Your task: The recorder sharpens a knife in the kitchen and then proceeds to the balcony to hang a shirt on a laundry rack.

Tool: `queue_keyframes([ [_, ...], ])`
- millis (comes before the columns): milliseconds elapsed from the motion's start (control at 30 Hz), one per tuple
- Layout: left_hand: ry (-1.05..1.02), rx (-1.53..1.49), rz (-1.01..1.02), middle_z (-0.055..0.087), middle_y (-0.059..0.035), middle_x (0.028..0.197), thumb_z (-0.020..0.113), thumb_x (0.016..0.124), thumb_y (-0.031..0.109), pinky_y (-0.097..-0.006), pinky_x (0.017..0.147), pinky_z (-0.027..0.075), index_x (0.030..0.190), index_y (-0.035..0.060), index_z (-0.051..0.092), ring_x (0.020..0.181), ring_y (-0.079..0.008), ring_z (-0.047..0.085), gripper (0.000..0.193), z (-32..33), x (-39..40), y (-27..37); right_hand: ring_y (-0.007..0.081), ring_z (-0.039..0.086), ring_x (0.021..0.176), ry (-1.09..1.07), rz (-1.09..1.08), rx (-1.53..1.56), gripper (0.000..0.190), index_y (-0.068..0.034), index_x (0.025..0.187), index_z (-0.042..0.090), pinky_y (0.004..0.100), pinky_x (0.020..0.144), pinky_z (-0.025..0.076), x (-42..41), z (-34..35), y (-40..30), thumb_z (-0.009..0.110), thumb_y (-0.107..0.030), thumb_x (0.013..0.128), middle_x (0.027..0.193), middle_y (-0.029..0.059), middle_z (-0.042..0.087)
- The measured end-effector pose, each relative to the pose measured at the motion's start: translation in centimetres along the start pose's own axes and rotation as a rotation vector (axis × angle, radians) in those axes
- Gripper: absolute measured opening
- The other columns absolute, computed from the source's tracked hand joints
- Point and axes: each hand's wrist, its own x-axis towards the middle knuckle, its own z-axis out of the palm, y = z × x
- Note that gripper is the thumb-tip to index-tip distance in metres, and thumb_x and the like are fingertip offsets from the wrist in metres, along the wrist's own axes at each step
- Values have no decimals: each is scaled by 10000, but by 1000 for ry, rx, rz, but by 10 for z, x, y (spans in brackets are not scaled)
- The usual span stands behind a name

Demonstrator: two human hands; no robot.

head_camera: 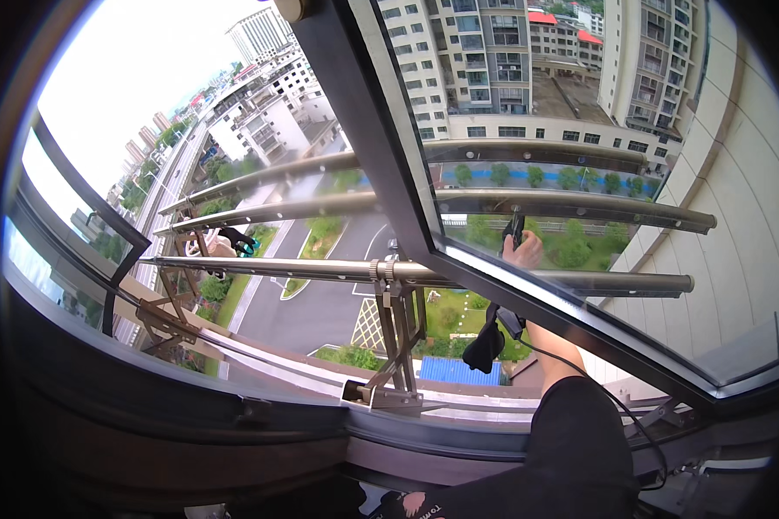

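Note:
My right hand (524, 250) reaches outside through the open window, seen behind the glass of the sash. Its fingers are closed around a small black object (513, 233), whose exact kind I cannot tell. The object's top meets the underside of the middle metal rail (578, 209) of an outdoor drying rack. Below the hand runs the lower rail (311, 266), with the forearm beneath it. Near the wrist hang a grey device (510, 322) with a black cable and a dark cloth-like piece (485, 345). My left hand is out of view.
A dark window frame (376, 130) crosses the view diagonally. Folding metal brackets (399, 337) support the rack above the sill. Pale and black-and-teal items (217, 244) hang at its left end. A tiled outer wall (740, 214) stands right; a road and greenery lie far below.

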Motion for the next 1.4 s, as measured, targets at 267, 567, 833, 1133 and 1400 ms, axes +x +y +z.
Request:
queue_keyframes([
  [267, -8, 115, 5, 695, -108, 778, 774, 757, 42, -340, 649, 515, 895, -13, 705, 676, -195, 615, 164, -4, -2, 14, 272, 607, 913, -504, 156, 209, 337, -124, 1178, 578, 434, 823, 458, 19, -14, 1, 624, -219, 858, 919, 88, 647],
  [567, -24, 11, -38, 700, -95, 788, 794, 754, 64, -328, 628, 505, 914, -3, 701, 660, -175, 602, 197, -2, -5, -1, 148, 601, 671, -246, 186, 601, 132, -47, 946, 685, 300, 620, 473, 26, -12, -26, 671, -135, 848, 770, 64, 654],
  [833, -5, -75, -15, 696, -84, 794, 794, 758, 69, -296, 614, 488, 911, -6, 698, 670, -155, 588, 195, 6, -3, -24, 205, 639, 687, -194, 269, 701, 145, -8, 910, 674, 329, 630, 491, 26, -12, -34, 677, -124, 822, 803, 115, 662],
  [1133, -23, 25, 5, 696, -76, 792, 789, 755, 88, -308, 615, 484, 905, -6, 704, 657, -161, 578, 196, 5, -5, -10, 198, 627, 674, -194, 239, 671, 155, -2, 915, 654, 312, 627, 494, 31, -24, -42, 672, -132, 834, 805, 108, 646],
  [1400, -26, 74, -6, 691, -74, 786, 786, 750, 68, -316, 617, 484, 906, 2, 703, 647, -163, 573, 189, 2, -7, -18, 182, 603, 666, -146, 219, 680, 202, 1, 963, 657, 315, 608, 479, 25, -16, -39, 697, -135, 819, 793, 94, 637],
])
